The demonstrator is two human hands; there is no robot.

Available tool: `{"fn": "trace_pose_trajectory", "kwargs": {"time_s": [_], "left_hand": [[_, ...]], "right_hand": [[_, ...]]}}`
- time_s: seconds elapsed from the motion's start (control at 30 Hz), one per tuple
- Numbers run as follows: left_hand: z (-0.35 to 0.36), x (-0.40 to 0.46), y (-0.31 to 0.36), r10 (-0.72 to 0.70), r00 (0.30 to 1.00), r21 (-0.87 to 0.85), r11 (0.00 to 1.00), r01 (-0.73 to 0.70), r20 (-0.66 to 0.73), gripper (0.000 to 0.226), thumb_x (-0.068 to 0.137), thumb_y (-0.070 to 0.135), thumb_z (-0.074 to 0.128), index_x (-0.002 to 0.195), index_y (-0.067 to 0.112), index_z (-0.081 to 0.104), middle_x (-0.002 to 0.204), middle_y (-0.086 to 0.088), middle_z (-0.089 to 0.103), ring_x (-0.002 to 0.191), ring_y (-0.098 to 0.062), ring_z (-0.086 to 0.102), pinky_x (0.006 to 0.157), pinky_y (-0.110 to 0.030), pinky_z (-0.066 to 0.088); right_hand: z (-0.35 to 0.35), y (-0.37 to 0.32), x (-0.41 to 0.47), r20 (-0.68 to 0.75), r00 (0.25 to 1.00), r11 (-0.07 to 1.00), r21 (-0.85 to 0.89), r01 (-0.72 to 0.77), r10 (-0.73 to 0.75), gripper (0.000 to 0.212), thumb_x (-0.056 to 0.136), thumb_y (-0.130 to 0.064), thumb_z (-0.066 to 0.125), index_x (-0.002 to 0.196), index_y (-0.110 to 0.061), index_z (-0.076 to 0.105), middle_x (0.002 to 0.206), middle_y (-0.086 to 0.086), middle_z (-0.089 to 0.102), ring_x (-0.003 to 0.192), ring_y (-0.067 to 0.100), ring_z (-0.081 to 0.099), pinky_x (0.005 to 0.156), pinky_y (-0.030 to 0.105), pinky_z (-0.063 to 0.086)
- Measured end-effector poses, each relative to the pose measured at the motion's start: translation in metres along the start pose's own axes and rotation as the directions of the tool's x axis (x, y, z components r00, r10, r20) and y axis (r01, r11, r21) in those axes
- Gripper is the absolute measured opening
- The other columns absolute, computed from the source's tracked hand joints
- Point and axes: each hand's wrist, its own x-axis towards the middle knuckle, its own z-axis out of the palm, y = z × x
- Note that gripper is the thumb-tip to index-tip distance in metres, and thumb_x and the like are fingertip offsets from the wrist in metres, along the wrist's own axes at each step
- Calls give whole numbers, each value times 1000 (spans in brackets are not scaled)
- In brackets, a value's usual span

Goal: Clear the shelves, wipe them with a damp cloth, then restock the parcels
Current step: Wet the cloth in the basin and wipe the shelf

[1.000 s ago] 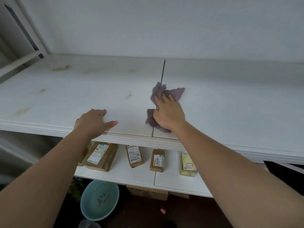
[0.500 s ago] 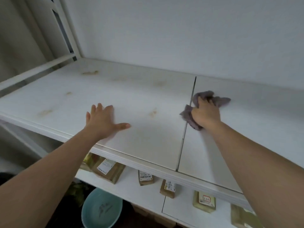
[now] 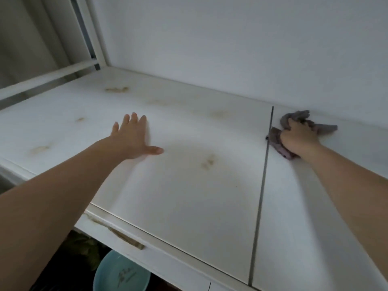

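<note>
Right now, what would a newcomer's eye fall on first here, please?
Probably the right hand gripping a purple-grey cloth far back on the white shelf, right of its dark seam. Next, the left hand pressed flat on the left panel, among brownish stains.

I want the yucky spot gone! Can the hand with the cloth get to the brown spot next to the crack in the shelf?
Probably yes. The right hand grips the cloth just right of the seam, and the brown spot lies just left of it on bare shelf. Nothing stands between them.
</note>
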Motion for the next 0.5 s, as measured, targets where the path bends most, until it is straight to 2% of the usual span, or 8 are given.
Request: {"fn": "trace_pose_trajectory", "kwargs": {"time_s": [0.03, 0.1, 0.2, 0.27, 0.33, 0.4, 0.43, 0.5], "left_hand": [[-3, 4, 1, 26, 1000, 22, 999, -27, 12, 114, 73, 64, 66, 152, 8, 6, 159, -13, 5, 147, -29, 3, 117, -48, 8], [-9, 11, 2, 19, 998, 45, 999, -21, 54, 116, 69, 65, 68, 150, 5, 12, 155, -14, 16, 144, -29, 14, 116, -47, 17], [-18, 15, 0, -62, 982, 59, 997, 52, 179, 116, 53, 78, 65, 138, 2, 37, 134, -16, 41, 127, -31, 38, 106, -42, 36], [-24, 13, 0, -78, 968, 49, 996, 68, 239, 123, 35, 84, 55, 127, 2, 50, 128, -17, 50, 118, -32, 47, 100, -38, 40], [-26, 12, 0, -55, 969, 21, 998, 52, 242, 125, 29, 84, 51, 125, 3, 53, 128, -16, 52, 118, -31, 48, 97, -36, 40], [-26, 9, -2, -30, 973, 0, 1000, 30, 228, 121, 27, 85, 49, 117, 5, 57, 122, -14, 55, 113, -28, 50, 92, -34, 41], [-26, 8, -2, -24, 975, -13, 1000, 28, 223, 116, 28, 85, 50, 112, 5, 59, 118, -13, 57, 109, -27, 50, 90, -34, 42], [-28, 7, 0, -24, 974, -22, 999, 29, 226, 100, 42, 82, 58, 106, 5, 59, 111, -11, 58, 103, -27, 51, 85, -32, 43]], "right_hand": [[6, -21, 6, 2, 999, 999, 24, 46, -46, 53, 95, -20, 43, 146, -9, 35, 155, 21, 27, 143, 36, 23, 117, 42, 17], [19, -73, 0, 3, 973, 969, 91, 230, -231, 47, 93, -13, 45, 140, -8, 44, 150, 20, 37, 140, 35, 28, 114, 39, 23], [38, -140, -35, 65, 856, 849, 192, 493, -512, 51, 94, -9, 45, 145, -13, 42, 153, 10, 38, 141, 27, 32, 109, 28, 24], [44, -160, -51, 116, 790, 788, 247, 565, -603, 54, 96, -9, 43, 149, -18, 38, 156, 3, 35, 142, 21, 32, 107, 20, 22], [39, -149, -44, 125, 795, 790, 278, 546, -593, 52, 97, -7, 40, 149, -16, 38, 155, 4, 36, 140, 19, 36, 104, 14, 24], [25, -114, -20, 83, 872, 859, 239, 453, -482, 45, 98, -4, 38, 143, -5, 43, 144, 15, 48, 125, 28, 51, 88, 10, 36], [18, -95, -4, 52, 912, 901, 191, 391, -407, 44, 98, -5, 39, 141, -3, 44, 141, 19, 50, 121, 32, 54, 87, 11, 40], [12, -71, 31, 36, 967, 966, 75, 249, -252, 50, 97, -16, 42, 146, -8, 38, 147, 20, 43, 130, 35, 45, 106, 26, 36]]}}
